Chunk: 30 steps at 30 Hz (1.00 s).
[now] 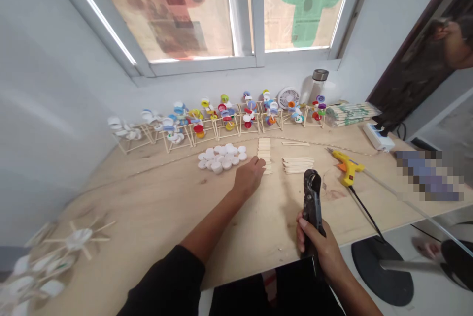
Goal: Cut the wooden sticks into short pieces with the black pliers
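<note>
My left hand (251, 176) reaches to a column of short, flat wooden sticks (264, 147), its fingers closed on the near part of it. How many sticks are in the pinch is hidden. In my right hand (320, 242) is a black plier-like hand cutter (312, 203), held upright by its handles above the table's front edge. Just left of my left fingers lies a cluster of white bottle caps (221, 157). To the right is a bundle of longer wooden sticks (297, 165), with a few thin sticks (295, 143) behind it.
Small stick-and-cap wheel models (221, 119) line the wall. A yellow glue gun (347, 167) lies right, its cord over the edge. Behind stand a white fan (288, 98) and bottle (318, 87). A power strip (379, 138) sits right; stick wheels (79, 239) lie left.
</note>
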Each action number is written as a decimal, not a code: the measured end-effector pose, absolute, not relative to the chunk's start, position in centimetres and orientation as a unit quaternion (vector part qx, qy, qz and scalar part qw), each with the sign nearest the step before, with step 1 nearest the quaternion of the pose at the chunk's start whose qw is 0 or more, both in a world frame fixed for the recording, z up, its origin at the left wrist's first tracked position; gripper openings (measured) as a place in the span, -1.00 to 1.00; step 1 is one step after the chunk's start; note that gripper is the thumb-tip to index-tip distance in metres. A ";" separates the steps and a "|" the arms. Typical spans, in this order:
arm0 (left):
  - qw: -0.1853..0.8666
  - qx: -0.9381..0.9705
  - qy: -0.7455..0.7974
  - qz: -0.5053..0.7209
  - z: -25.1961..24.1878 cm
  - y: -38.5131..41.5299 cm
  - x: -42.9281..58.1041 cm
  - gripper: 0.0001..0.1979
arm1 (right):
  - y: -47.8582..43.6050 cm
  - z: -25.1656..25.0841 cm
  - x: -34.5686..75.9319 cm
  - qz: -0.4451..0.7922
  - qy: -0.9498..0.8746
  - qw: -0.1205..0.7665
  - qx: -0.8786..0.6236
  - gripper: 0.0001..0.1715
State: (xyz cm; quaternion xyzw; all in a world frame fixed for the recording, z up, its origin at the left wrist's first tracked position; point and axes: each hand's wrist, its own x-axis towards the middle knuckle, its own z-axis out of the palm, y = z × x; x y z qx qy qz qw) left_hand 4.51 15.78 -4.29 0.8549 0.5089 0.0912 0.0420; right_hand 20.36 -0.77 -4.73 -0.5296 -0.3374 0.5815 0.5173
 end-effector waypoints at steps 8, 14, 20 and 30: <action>0.092 0.875 0.464 0.104 -3.7 13.8 7.6 -0.83 | -1.1 -4.5 20.2 0.580 -0.334 0.532 -0.518 -0.70; 0.100 0.891 0.433 0.088 -4.1 14.2 10.8 -0.84 | -1.1 -4.5 20.3 0.571 -0.344 0.535 -0.519 -0.71; 0.102 0.897 0.426 0.063 -4.2 14.4 11.8 -0.84 | -1.0 -4.4 20.4 0.574 -0.340 0.531 -0.522 -0.69; 0.172 0.877 0.444 0.066 -3.7 14.0 11.6 -0.85 | -1.1 -4.4 20.4 0.572 -0.341 0.537 -0.519 -0.64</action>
